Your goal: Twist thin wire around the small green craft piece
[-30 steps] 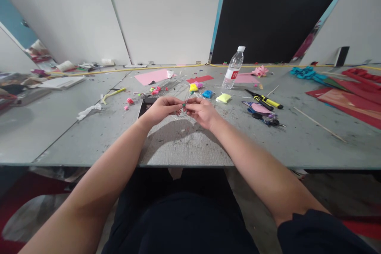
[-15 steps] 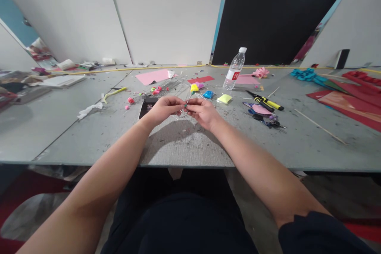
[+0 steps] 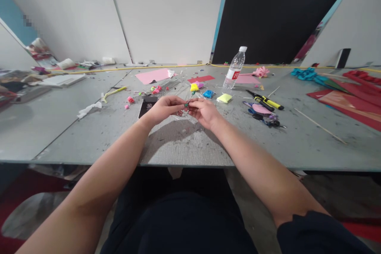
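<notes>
Between the fingertips of both hands is a small dark green lump [image 3: 186, 105], too small to tell its kind; thin pale strands show close to it. My left hand [image 3: 165, 109] pinches it from the left, thumb against the fingers. From the right, my right hand [image 3: 206, 112] has thumb and forefinger closed at the same lump, the other fingers curled below. A dark phone-like slab [image 3: 145, 108] lies partly hidden behind my left hand. Just beyond the hands are yellow [image 3: 194, 87], blue [image 3: 208, 94] and pale lime [image 3: 224, 98] soft packets.
A water bottle [image 3: 234, 69] stands behind the packets. To the right lie yellow-black pliers [image 3: 264, 101], scissors-like tools [image 3: 263, 117] and a thin stick [image 3: 320, 126]. Pink paper [image 3: 154, 76] and small pink pieces [image 3: 130, 99] lie to the left. The table's front edge [image 3: 187, 165] runs below my forearms.
My right fingers have shifted slightly around the green lump, and a little more of it shows. My left hand stays almost still. Nothing else on the table has visibly moved.
</notes>
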`<state>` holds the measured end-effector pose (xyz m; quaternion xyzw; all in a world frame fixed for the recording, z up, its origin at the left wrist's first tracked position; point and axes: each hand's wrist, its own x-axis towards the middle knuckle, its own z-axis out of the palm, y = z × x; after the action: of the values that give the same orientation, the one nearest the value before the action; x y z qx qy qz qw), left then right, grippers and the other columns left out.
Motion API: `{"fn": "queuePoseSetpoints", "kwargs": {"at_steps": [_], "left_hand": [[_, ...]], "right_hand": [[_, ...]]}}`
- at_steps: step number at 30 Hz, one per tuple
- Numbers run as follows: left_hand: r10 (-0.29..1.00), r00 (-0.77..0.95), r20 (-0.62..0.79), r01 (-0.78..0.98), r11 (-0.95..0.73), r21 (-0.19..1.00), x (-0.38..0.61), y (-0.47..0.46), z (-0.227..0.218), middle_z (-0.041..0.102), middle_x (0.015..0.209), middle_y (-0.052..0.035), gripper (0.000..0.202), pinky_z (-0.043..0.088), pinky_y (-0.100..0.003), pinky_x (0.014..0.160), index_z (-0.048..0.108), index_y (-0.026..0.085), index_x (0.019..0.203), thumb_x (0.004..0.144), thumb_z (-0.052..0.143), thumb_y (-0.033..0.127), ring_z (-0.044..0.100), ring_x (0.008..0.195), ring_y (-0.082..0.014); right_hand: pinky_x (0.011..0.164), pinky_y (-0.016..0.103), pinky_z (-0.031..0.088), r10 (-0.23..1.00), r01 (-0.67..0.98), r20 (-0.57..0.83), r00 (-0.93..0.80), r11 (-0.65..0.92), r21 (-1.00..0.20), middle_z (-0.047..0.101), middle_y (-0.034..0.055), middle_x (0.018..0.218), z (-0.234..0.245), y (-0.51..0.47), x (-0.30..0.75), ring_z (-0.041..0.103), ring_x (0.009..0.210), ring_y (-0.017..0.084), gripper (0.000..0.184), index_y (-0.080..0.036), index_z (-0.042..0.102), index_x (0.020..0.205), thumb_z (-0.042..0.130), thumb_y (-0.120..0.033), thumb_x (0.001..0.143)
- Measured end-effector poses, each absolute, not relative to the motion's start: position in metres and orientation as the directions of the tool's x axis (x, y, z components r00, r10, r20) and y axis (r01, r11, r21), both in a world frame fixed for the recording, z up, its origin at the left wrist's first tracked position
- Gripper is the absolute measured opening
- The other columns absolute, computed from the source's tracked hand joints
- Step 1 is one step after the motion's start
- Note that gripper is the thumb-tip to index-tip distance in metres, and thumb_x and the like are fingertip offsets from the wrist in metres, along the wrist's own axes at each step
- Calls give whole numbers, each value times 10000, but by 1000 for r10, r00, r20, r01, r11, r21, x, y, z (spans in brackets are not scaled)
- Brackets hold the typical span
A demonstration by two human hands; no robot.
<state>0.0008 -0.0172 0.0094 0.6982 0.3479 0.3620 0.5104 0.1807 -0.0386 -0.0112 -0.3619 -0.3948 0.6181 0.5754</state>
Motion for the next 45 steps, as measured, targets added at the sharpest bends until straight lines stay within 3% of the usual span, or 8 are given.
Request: {"fn": "queuePoseSetpoints", "kwargs": {"at_steps": [5, 16, 24, 33, 39, 45], "left_hand": [[842, 509, 177, 93, -259, 961, 0, -15, 7, 740, 792, -23, 142, 548, -249, 691, 753, 145, 960, 819, 749, 154, 659, 691, -98], [825, 525, 207, 84, -292, 953, 0, -15, 6, 740, 786, -35, 194, 563, -278, 714, 749, 141, 931, 778, 809, 243, 664, 702, -115], [841, 509, 185, 103, -273, 957, 1, -15, 8, 731, 774, -29, 173, 555, -263, 694, 743, 143, 910, 780, 804, 239, 656, 690, -110], [867, 485, 114, 97, -183, 978, 2, -14, 6, 708, 722, -12, 89, 523, -239, 654, 721, 142, 886, 806, 758, 142, 644, 645, -94], [887, 462, 23, 67, -60, 996, 3, -14, 4, 718, 733, -6, 124, 564, -273, 730, 697, 149, 903, 803, 760, 112, 677, 650, -100], [880, 474, 43, 90, -98, 991, 3, -15, 5, 724, 759, -17, 122, 572, -278, 744, 708, 140, 917, 811, 761, 114, 691, 691, -107]], "right_hand": [[637, 226, 511, 994, -452, -20, -109, -68, -890, 686, 0, 669, -7, -45, 180, 660, 639, 106, 146, -163, 643, 721, 686, -27, 753], [609, 214, 492, 991, -447, 45, -124, -15, -895, 684, -15, 665, -13, -40, 182, 646, 631, 101, 176, -172, 660, 718, 781, -47, 695], [616, 220, 509, 995, -455, -20, -97, -62, -888, 696, 11, 646, -9, -44, 180, 660, 619, 108, 142, -151, 682, 709, 688, -11, 728], [615, 259, 520, 994, -293, -28, -110, -59, -954, 701, 3, 666, -11, -44, 180, 664, 632, 133, 158, -170, 681, 751, 759, -54, 677], [537, 249, 434, 994, -228, 45, -97, 22, -973, 666, -14, 616, -15, -43, 181, 575, 549, 105, 152, -172, 690, 747, 784, -107, 647], [518, 249, 370, 997, -210, 46, -55, 33, -977, 680, -9, 653, -15, -42, 181, 593, 578, 113, 182, -175, 711, 782, 789, -144, 620]]}}
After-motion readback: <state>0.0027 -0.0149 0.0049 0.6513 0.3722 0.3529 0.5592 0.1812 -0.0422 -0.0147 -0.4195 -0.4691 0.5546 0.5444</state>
